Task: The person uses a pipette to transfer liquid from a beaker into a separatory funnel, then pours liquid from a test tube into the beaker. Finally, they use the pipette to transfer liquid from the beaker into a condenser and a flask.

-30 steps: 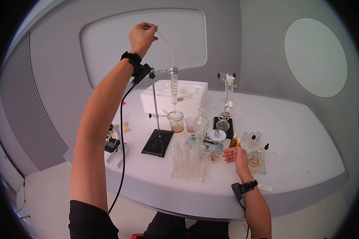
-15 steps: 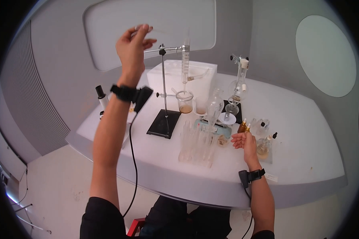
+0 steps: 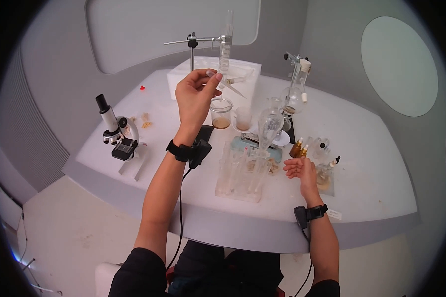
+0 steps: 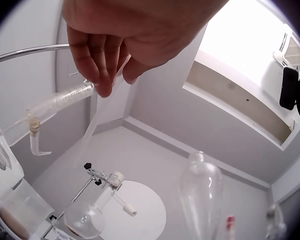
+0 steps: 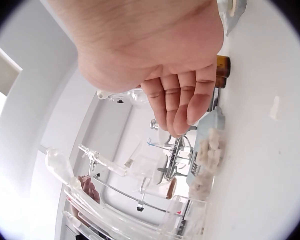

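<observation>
My left hand (image 3: 195,104) pinches a translucent plastic dropper (image 3: 234,90) between thumb and fingers, its thin end slanting down to the right. In the left wrist view the dropper (image 4: 92,131) hangs from the fingertips. Behind it stands a clamped glass column (image 3: 225,52) with an inner coil, above a beaker (image 3: 221,122) of brown liquid. My right hand (image 3: 306,177) holds nothing, its fingers loosely bent, palm side showing in the right wrist view. It lies beside amber dropper bottles (image 3: 296,149) and a pale blue balance (image 3: 248,145).
A rack of test tubes (image 3: 238,190) stands at the front, with a pear-shaped glass vessel (image 3: 271,123) behind it. A microscope (image 3: 118,129) stands at left. Farther back are a white foam box (image 3: 183,74) and a clamped round flask (image 3: 291,101). Small flasks (image 3: 325,180) sit right of my hand.
My left hand has come down from high at the left of the column's top, bringing the dropper in front of the stand. The head view has shifted. My right hand keeps its place.
</observation>
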A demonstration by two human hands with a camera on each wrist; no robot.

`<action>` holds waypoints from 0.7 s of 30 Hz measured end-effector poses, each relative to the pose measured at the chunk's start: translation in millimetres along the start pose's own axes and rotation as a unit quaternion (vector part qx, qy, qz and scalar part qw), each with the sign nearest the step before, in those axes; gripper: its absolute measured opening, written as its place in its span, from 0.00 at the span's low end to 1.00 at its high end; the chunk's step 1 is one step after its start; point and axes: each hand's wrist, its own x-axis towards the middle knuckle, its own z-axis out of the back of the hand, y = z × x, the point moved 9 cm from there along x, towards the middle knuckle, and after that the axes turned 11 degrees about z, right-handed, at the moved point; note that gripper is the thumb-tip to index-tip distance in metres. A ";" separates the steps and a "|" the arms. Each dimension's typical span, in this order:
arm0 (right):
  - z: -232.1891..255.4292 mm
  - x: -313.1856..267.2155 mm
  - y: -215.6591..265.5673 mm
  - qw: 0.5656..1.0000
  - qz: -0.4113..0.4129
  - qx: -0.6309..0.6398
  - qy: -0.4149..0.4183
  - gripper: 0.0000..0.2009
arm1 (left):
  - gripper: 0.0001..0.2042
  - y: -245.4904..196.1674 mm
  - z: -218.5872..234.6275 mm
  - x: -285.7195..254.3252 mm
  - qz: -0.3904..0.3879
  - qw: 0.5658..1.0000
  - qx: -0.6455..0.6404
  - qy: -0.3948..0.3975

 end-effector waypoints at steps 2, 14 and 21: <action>-0.4 -0.3 -0.7 1.000 -0.008 -0.006 -0.003 0.32 | 0.12 7.6 -6.5 2.7 -0.010 0.998 0.064 0.003; -2.0 0.4 -7.3 0.998 -0.052 -0.023 -0.009 0.30 | 0.14 71.8 -26.7 14.4 0.051 0.968 0.242 0.046; -3.3 0.9 -11.0 0.998 -0.061 -0.026 -0.007 0.31 | 0.15 85.0 -36.3 12.2 -0.001 0.949 0.310 0.052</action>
